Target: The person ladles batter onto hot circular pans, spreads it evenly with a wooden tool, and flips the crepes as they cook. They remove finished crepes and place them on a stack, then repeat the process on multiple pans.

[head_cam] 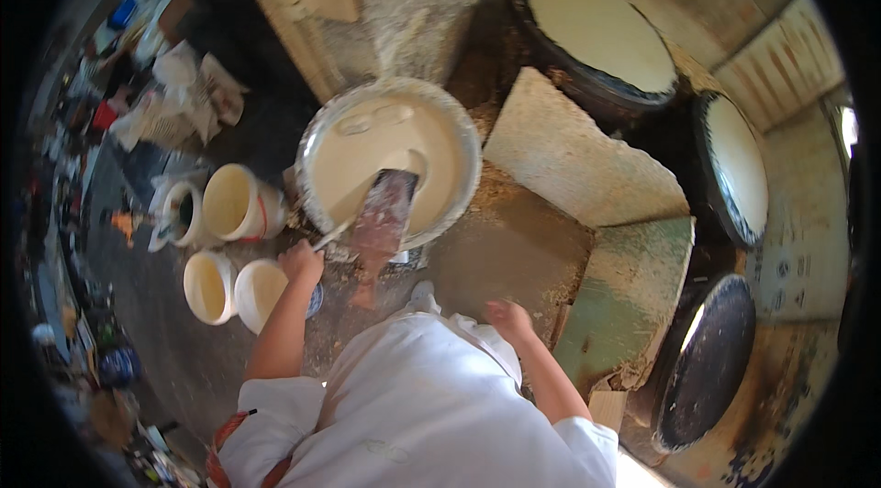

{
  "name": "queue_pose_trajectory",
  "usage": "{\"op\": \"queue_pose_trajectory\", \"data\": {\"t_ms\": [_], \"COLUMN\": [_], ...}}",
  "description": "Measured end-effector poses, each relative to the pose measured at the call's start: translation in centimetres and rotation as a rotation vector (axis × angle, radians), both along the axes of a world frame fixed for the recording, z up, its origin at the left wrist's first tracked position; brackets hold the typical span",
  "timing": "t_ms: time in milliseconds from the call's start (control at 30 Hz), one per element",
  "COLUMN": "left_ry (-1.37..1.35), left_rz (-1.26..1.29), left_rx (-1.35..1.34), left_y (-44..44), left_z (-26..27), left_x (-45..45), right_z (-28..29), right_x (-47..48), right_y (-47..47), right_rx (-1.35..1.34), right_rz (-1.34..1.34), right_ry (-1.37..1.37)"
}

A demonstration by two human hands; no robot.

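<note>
A large round metal basin [471,161] of pale, creamy batter [344,168] stands on the floor in front of me. My left hand [303,262] grips a thin, pale handle [334,237] that slants over the basin's near rim. Its far end passes behind a flat wooden paddle [382,216], and a rounded hollow shows in the batter just beyond. The reddish-brown paddle lies across the rim, dark at its tip, its narrow grip towards me. My right hand [509,321] hangs low beside my white clothing, with nothing visible in it; its finger spread is unclear.
Two round griddles, one at the back [599,30] and one at the right [735,168], have pale surfaces. A dark round griddle [709,367] sits nearer. Worn boards [585,151] stand before them. Several white buckets [230,202] stand left, near plastic bags [186,96].
</note>
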State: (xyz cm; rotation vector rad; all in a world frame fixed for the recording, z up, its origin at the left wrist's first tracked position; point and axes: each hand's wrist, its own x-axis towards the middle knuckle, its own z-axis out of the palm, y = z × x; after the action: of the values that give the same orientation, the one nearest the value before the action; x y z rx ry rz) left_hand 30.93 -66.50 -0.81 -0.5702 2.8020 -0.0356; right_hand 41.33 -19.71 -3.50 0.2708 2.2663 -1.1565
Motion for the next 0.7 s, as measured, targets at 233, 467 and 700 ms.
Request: {"op": "queue_pose_trajectory", "data": {"t_ms": [233, 467, 700], "left_ry": [-0.523, -0.295, -0.122], "left_rz": [0.706, 0.981, 0.916], "left_rx": [1.624, 2.218, 1.856], "left_y": [2.5, 10.0, 11.0], "left_z": [2.6, 8.2, 11.8], "left_x": [2.3, 6.1, 7.3], "right_z": [0.6, -1.6, -5.7], "right_x": [-9.4, -10.2, -14.1], "right_y": [-19.1, -18.6, -3.3], "right_rx": [-0.578, 0.053, 0.593], "right_rz": [-0.190, -0.194, 0.156], "right_ry": [-0.362, 0.137, 0.206]}}
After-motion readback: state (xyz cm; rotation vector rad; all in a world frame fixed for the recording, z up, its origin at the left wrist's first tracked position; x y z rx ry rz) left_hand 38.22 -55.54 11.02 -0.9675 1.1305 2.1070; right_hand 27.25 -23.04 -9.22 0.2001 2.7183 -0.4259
